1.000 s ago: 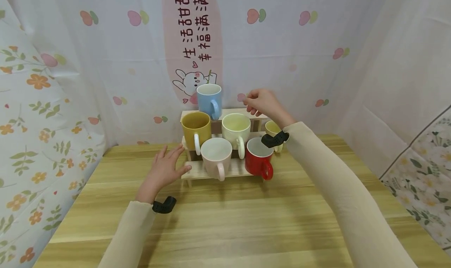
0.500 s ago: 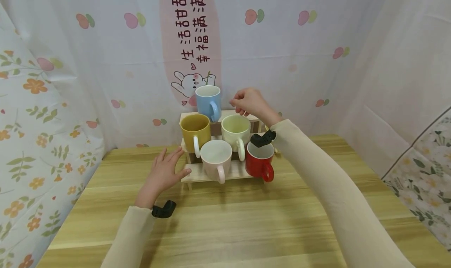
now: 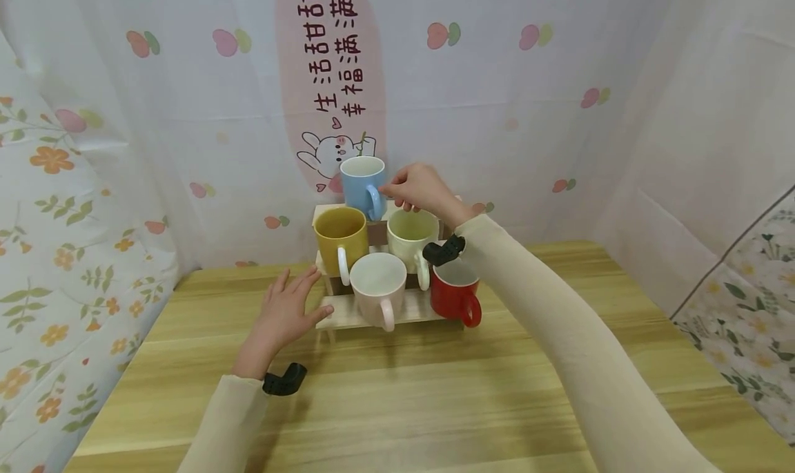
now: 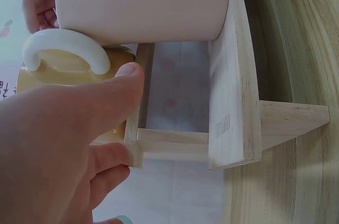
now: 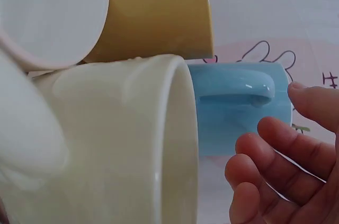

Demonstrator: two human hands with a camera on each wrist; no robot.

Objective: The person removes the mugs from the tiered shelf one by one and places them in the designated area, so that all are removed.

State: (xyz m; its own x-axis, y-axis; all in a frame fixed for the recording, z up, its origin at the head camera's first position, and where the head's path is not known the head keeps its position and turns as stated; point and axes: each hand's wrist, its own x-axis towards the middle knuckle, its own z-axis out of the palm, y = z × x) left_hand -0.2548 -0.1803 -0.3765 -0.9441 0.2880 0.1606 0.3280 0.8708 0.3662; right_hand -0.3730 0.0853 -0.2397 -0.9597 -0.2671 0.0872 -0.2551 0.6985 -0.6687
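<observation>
A blue mug stands on the top shelf of the wooden rack. My right hand is at its handle, fingers loosely bent; in the right wrist view the thumb and fingers are apart beside the mug, not wrapped round the handle. My left hand has its fingers spread at the rack's left end, fingertips right at the middle shelf's edge and close to the mustard mug. A pale yellow-green mug shares that shelf. Below stand a pale pink mug and a red mug.
The rack stands on a wood-grain table, near its back edge. Behind it hangs a white printed curtain, with a floral cloth on the left. My right forearm crosses over beside the red mug.
My right hand has moved left along the top shelf, from beyond the pale yellow-green mug to the blue mug's handle. The left hand stays at the rack's left end; the view has shifted slightly.
</observation>
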